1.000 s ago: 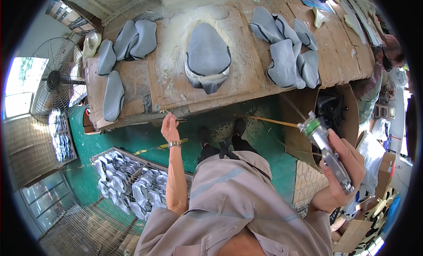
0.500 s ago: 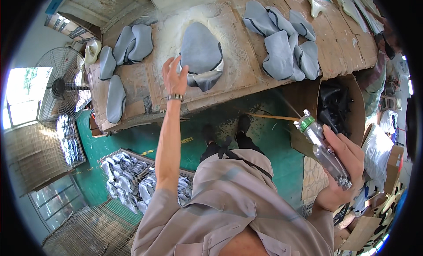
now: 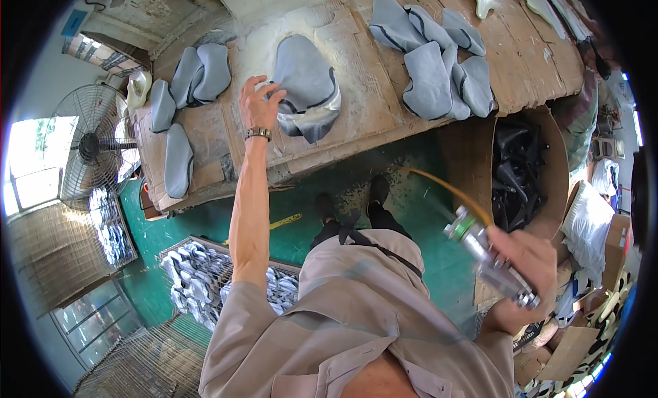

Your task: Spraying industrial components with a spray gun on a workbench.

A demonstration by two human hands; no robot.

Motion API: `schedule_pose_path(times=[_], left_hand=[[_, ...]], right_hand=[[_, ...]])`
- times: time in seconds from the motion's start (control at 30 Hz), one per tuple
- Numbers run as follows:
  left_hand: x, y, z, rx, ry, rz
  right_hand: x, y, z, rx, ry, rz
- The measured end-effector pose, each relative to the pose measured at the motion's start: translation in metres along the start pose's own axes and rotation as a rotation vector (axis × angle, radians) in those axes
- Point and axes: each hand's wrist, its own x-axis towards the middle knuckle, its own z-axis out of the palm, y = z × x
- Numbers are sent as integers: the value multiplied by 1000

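Observation:
A grey saddle-shaped piece (image 3: 301,65) with a black edge lies on the cardboard-covered table. Its near end is folded up and shows a shiny, pale and dark underside. At its left edge is my left hand (image 3: 259,104), open, fingers apart and bent; whether the fingertips touch the piece I cannot tell. My right hand (image 3: 524,261) is closed round a silver spray gun (image 3: 490,257) with a green ring, off to the right and nearer my body. Motion blurs this hand and the gun. A yellowish hose (image 3: 445,184) curves beside the gun's front end.
Similar grey pieces lie left (image 3: 179,161) and right (image 3: 428,82) on the table (image 3: 370,110). Under its right side a cardboard box (image 3: 558,151) holds black parts. A large fan (image 3: 89,148) stands left. Racks of grey pieces (image 3: 199,278) sit on the green floor.
My left hand has drawn slightly left, its fingers curling more. My right hand has brought the spray gun nearer my body and a little left. The hose now arches higher.

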Motion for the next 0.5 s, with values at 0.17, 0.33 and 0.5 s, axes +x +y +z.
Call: schedule_pose_path(times=[0.17,0.33,0.5], left_hand=[[14,12,-21,-17,-92,-60],[70,-14,-81,32,92,116],[108,-64,-173,25,244,162]], right_hand=[[-5,-24,2,-81,-47,209],[-4,-47,8,-21,-117,201],[-2,-63,31,79,-113,174]])
